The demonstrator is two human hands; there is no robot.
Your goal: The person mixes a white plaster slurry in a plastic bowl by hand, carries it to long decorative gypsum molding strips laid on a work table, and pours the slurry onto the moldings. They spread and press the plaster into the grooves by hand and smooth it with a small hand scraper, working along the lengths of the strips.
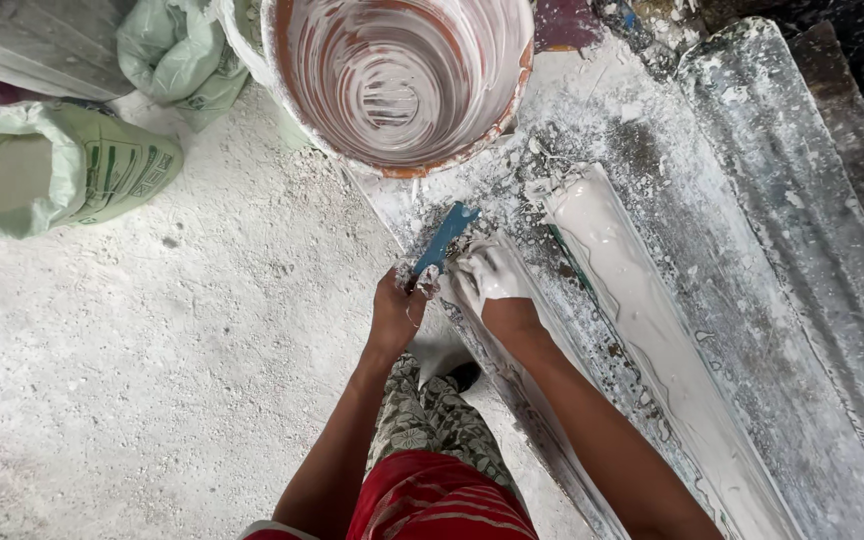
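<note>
Head view: scraping wet plaster w/ blue scraper (445, 238), left hand (395, 312) closed round handle; right hand (487, 280) flat, plaster-coated, pressing mould (652, 330) edge. Next: steady, even strokes.

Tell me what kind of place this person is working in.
Probably a plaster-casting workshop: a plaster-coated bucket, a long mould filled with wet white plaster, and sacks on a dusty white floor.

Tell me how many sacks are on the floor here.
3 in view. One green-printed sack lies at left, a pale green one sits beside the bucket, and a grey one fills the top-left corner. More may lie outside the frame.
</note>
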